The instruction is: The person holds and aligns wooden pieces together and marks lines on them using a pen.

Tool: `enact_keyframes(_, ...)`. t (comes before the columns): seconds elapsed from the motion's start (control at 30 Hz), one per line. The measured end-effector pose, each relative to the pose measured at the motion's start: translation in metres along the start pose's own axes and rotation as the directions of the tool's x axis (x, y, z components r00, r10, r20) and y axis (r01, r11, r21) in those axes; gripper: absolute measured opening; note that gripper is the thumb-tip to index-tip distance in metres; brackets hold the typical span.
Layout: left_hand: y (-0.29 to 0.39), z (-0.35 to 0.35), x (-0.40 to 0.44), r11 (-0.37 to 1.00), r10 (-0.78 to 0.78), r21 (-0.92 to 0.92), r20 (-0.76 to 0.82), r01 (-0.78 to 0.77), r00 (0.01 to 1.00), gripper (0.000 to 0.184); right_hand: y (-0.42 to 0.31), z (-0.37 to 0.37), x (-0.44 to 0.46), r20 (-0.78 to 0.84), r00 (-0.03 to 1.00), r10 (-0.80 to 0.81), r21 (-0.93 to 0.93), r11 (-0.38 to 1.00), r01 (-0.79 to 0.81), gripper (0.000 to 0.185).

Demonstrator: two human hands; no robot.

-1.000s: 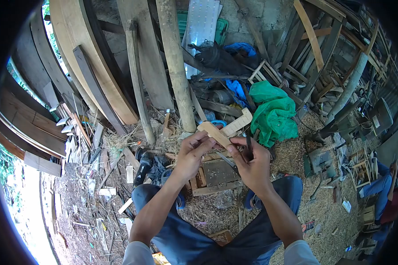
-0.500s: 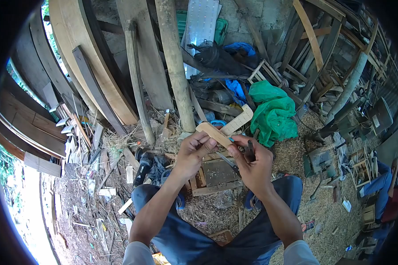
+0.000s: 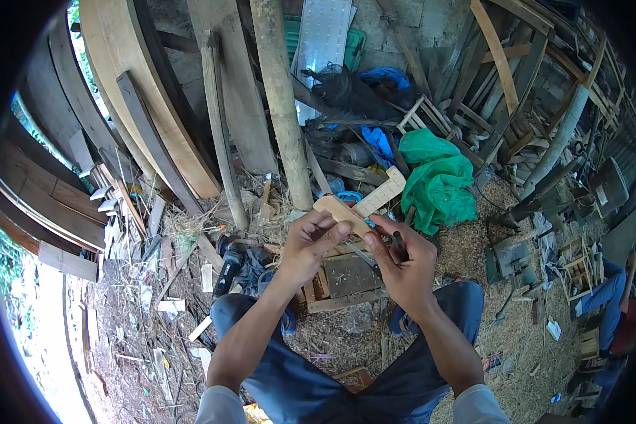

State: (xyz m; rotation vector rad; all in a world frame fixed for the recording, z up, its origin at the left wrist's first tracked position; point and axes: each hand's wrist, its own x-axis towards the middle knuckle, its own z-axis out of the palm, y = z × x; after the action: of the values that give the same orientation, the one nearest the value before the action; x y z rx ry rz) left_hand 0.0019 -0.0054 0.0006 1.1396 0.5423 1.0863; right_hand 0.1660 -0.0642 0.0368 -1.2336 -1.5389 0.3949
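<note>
In front of my knees I hold a light wooden piece [image 3: 343, 214] made of a rounded bar and a narrower arm [image 3: 381, 192] with dark marks along it. My left hand [image 3: 309, 244] pinches the bar near its left end, thumb on the near side. My right hand [image 3: 405, 260] is closed at the bar's right end, with a slim dark-handled tool [image 3: 399, 244] between its fingers. A thin metal blade [image 3: 364, 256] shows just left of that hand; whether it belongs to the tool I cannot tell. Below the hands is a low wooden box or frame [image 3: 346, 279].
A bamboo post [image 3: 281, 106] and leaning planks [image 3: 148, 92] stand ahead and left. Green plastic sheeting [image 3: 438, 184] lies right of the hands. A black power tool [image 3: 227, 272] rests by my left knee. Shavings cover the ground; another person's leg [image 3: 604, 297] shows far right.
Almost nothing differs. Both hands keep their hold on the wooden piece, with only a very slight shift of the fingers.
</note>
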Motion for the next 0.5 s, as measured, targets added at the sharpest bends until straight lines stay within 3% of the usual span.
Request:
enact_keyframes(0.3,-0.0007,-0.0002,0.0007,1.000,0.028,0.010,-0.019,-0.028,0.999,0.034,0.0006,0.0030,0.0000,-0.038,0.999,0.006,0.037,0.999,-0.004,0.023)
enact_keyframes(0.5,-0.0015,-0.0008,0.0013,1.000,0.028,0.006,-0.016,-0.028,0.999,0.036,-0.0012,-0.0014,0.0004,0.019,1.000,-0.013,0.016,1.000,0.013,0.026)
